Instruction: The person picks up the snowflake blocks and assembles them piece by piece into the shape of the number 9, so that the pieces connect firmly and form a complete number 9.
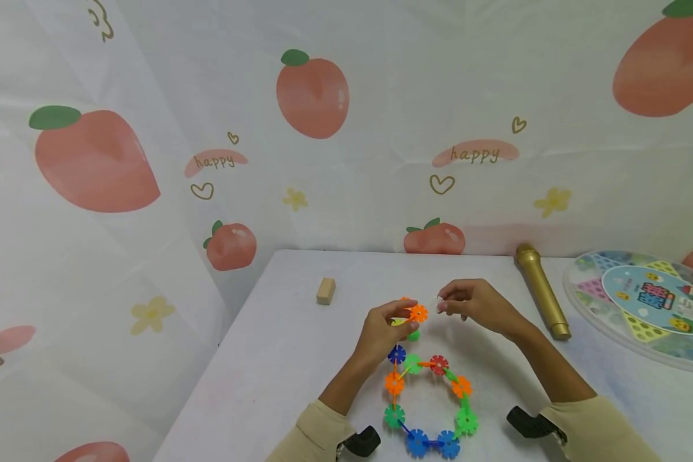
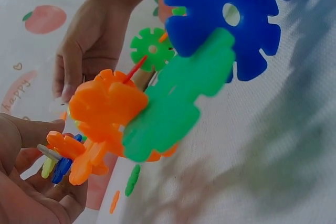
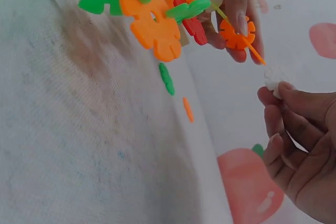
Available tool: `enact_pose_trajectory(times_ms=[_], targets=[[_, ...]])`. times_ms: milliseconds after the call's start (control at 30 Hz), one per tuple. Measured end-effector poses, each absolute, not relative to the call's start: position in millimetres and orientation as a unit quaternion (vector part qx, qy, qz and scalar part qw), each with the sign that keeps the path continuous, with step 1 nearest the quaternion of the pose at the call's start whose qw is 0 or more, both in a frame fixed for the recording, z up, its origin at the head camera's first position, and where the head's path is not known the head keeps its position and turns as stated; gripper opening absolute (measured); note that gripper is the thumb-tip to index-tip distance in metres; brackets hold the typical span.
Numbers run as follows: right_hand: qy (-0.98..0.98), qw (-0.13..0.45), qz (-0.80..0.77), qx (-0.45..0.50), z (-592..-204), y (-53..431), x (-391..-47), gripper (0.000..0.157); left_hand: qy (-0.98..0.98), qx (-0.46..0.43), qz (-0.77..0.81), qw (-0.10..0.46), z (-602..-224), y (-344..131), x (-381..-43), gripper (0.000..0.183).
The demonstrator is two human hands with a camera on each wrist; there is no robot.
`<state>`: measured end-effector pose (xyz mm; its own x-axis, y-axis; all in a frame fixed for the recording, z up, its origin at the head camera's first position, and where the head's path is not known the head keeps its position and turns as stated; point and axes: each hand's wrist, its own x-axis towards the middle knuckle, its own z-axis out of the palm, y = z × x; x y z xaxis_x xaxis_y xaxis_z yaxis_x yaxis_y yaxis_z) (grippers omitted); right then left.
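Observation:
A ring of notched plastic snowflake discs (image 1: 467, 421) in blue, green, orange and red lies slotted together on the table. Just beyond it my left hand (image 1: 379, 330) pinches an orange snowflake disc (image 1: 419, 313) between thumb and fingers. Blue, yellow and pale discs show beside that hand's fingers in the left wrist view. My right hand (image 1: 482, 307) holds a white snowflake disc (image 3: 274, 78) by its edge with thumb and fingertips. In the right wrist view the white disc is close to the edge of an orange disc (image 3: 237, 34) at the left fingertips.
A loose green disc (image 3: 167, 78) and a loose orange disc (image 3: 188, 109) lie on the table. A wooden block (image 1: 326, 290) stands at the back left. Toward the right are a gold microphone-shaped stick (image 1: 543, 292) and a round game board (image 1: 589, 321). A fruit-print cloth (image 1: 369, 192) hangs behind.

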<state>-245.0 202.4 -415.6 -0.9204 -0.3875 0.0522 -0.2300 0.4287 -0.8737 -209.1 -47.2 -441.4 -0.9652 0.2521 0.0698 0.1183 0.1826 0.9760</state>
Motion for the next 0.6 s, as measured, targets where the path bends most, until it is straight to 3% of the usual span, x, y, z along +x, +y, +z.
enact_pose_trajectory(times_ms=[267, 600], targets=[[0.837, 0.064, -0.508, -0.19, -417.6, 201.5, -242.9, 0.033, 0.76, 0.116, 0.638, 0.048, -442.1, -44.2, -209.5, 0.035], [0.832, 0.053, -0.516, -0.198, -419.5, 200.7, -243.0, 0.025, 0.758, 0.119, 0.639, 0.047, -440.5, -44.2, -208.2, 0.033]])
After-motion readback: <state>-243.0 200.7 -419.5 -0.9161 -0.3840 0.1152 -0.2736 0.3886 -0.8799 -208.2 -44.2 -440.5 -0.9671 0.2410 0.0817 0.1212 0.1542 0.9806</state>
